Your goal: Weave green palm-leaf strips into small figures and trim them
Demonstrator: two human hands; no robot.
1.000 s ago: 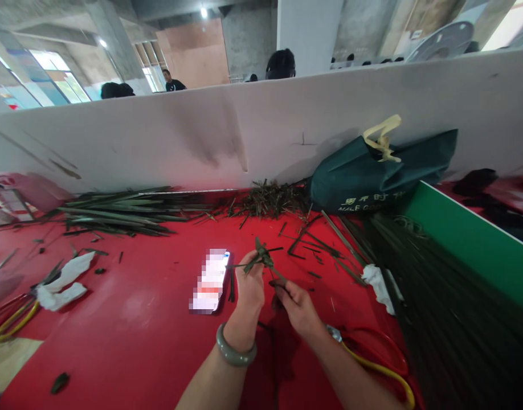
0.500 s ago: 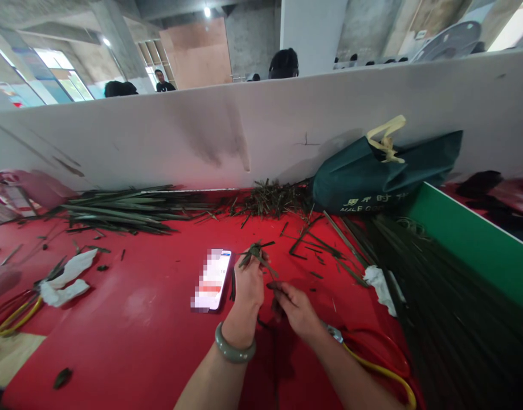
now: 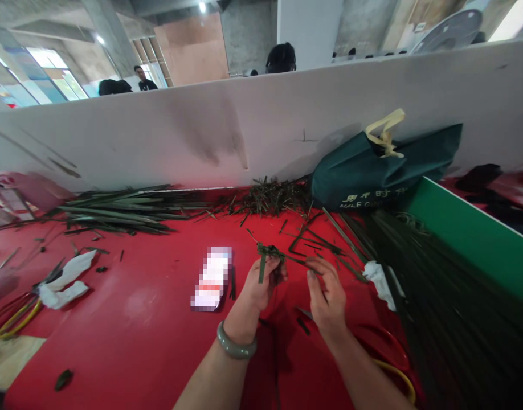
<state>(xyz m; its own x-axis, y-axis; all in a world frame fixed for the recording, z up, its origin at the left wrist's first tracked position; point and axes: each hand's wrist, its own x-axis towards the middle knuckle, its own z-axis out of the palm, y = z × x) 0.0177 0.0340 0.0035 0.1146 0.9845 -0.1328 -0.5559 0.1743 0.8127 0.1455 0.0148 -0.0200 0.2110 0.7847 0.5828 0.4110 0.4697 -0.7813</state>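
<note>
A small knotted piece of dark green leaf sits at the fingertips of the person's left hand, which pinches it from below; the right hand, just beside, grips a leaf strip between thumb and fingers; the piece's long axis runs crosswise, a thin tip pointing away and leftward beyond the left hand, the strip running rightward to the right hand, while a short flat end hangs toward the left wrist; from where I stand it looks very light, springy rather than stiff, hardly slippery, though the strip could split under a hard tug; the knotted middle seems the safest hold; a phone lies left of the left hand.
</note>
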